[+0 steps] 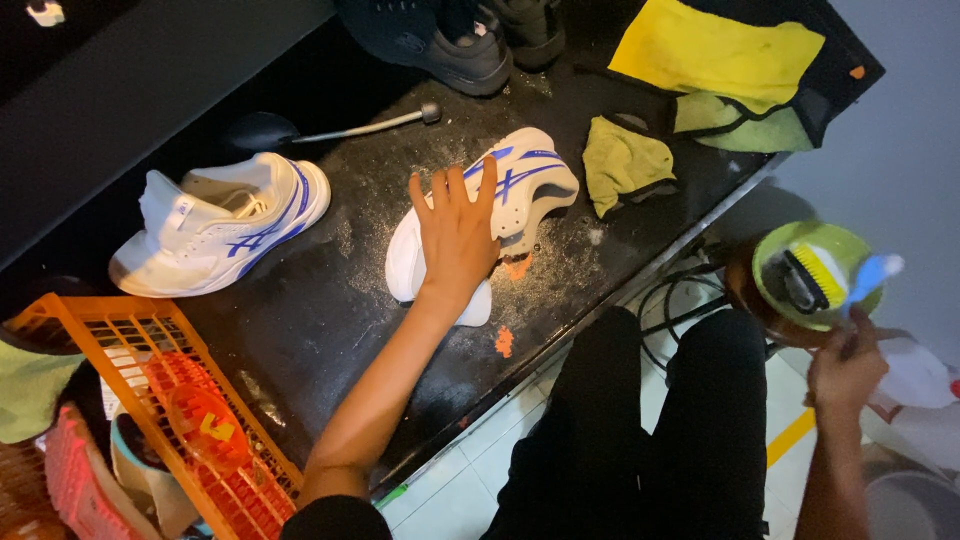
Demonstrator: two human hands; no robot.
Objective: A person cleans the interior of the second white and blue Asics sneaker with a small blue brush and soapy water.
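— Left hand?
— Stretched far forward, arm nearly straight, palm down, fingers spread flat over the white and blue sneaker. Pressing on it, not clenched around it.
— And that sneaker?
— Lying on its side on the dark worktop, sole toward the edge, near a crumpled green cloth.
— Right hand?
— Drawn back low on the right, elbow bent, fingers closed around the handle of a blue and white brush. Brush head raised over a green bowl holding a yellow scrubbing brush.
— Anything else close by?
— Second matching sneaker upright to the left, well apart. Orange wire basket at the near left corner. Yellow cloth at the far right.
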